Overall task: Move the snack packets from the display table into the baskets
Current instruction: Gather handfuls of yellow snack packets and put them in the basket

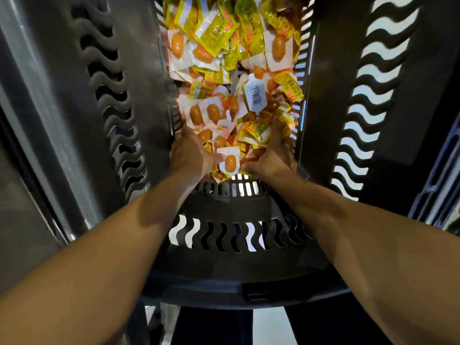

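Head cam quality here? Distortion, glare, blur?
Head view: strong wide-angle stretch, the basket walls flare outward; backlit slots blow out white; glossy snack packets glint yet read sharp; left hand and right hand look slightly soft.
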